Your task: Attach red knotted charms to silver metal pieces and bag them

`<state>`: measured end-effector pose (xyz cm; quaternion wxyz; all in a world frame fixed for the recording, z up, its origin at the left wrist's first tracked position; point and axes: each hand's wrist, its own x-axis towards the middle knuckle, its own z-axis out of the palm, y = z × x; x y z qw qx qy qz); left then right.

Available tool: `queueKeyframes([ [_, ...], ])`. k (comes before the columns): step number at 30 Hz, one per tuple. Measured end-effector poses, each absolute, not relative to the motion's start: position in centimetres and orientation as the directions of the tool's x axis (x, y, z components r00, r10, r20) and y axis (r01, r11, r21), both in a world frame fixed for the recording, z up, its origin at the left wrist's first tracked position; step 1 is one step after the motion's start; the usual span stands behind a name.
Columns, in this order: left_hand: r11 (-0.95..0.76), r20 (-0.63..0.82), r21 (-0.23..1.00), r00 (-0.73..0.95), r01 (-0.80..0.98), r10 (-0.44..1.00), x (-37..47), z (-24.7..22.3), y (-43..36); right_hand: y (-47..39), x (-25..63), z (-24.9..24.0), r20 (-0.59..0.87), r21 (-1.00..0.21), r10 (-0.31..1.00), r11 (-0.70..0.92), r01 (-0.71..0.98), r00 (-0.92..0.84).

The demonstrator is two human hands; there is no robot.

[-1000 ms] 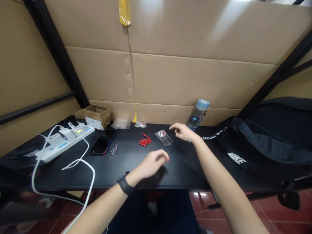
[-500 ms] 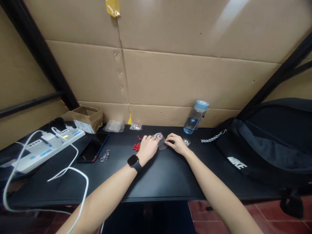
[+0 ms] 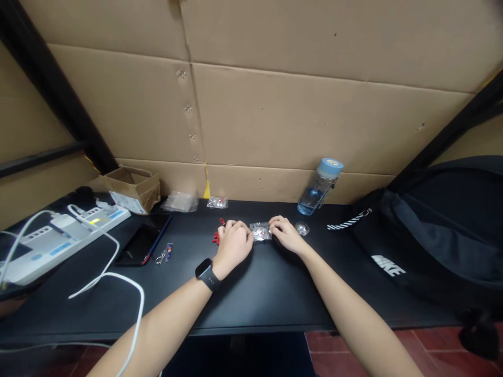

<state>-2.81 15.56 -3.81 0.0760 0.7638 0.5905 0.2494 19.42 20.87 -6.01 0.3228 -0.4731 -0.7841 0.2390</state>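
Note:
A small clear plastic bag (image 3: 260, 232) with a round item and a bit of red inside lies between my hands on the black table. My left hand (image 3: 234, 242), below a black watch, has its fingers closed at the bag's left edge. Opposite it, my right hand (image 3: 286, 234) pinches the right edge. Red pieces (image 3: 216, 238) and a red loop (image 3: 222, 222) show beside my left hand, which partly covers them. Just right of my right hand rests a round clear item (image 3: 302, 228).
Behind stand a water bottle (image 3: 320, 187), a bagged item (image 3: 217, 202), a stack of clear bags (image 3: 179, 202) and a cardboard box (image 3: 135, 188). Leftward lie a phone (image 3: 145, 241), keychain (image 3: 168, 253) and power strip (image 3: 70, 242) with cables. A black backpack (image 3: 432, 225) fills the right.
The clear bag now lies flat and stretched between my hands, where before it was bunched up with the round item raised. My hands have moved slightly apart. The camera view has shifted a little.

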Motion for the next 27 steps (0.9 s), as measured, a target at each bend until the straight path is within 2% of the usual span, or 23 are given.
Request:
queueKeyframes([
  [6, -0.315, 0.366, 0.269, 0.205, 0.910, 0.908, -2.1, -4.4, 15.3, 20.3, 18.1, -6.5, 0.255, -0.517, 0.947, 0.303, 0.800, -0.194],
  [8, -0.309, 0.373, 0.238, 0.207, 0.921, 0.905, -2.1, -4.5, 15.5, 20.2, 18.0, -6.5, 0.283, -0.474, 0.938, 0.319, 0.821, -0.201],
  [12, -0.309, 0.399, 0.191, 0.214, 0.932, 0.891, -2.2, -4.4, 15.8, 20.1, 18.5, -5.5, 0.387, -0.363, 0.825, 0.547, 0.755, -0.411],
  [15, -0.360, 0.413, 0.176, 0.263, 0.916, 0.872, -2.3, -4.6, 15.9, 20.0, 19.0, -4.7, 0.320, -0.283, 0.731, 0.681, 0.676, -0.603],
  [18, -0.425, 0.404, 0.178, 0.328, 0.887, 0.854, -2.5, -5.0, 16.0, 19.8, 19.2, -4.5, 0.245, -0.295, 0.715, 0.698, 0.653, -0.654],
  [21, -0.478, 0.372, 0.223, 0.379, 0.849, 0.847, -2.7, -5.2, 16.1, 19.7, 19.2, -4.7, 0.234, -0.351, 0.729, 0.681, 0.643, -0.644],
  [27, -0.479, 0.342, 0.348, 0.367, 0.806, 0.865, -2.9, -4.6, 16.2, 20.0, 19.1, -5.3, 0.276, -0.541, 0.820, 0.563, 0.625, -0.501],
])
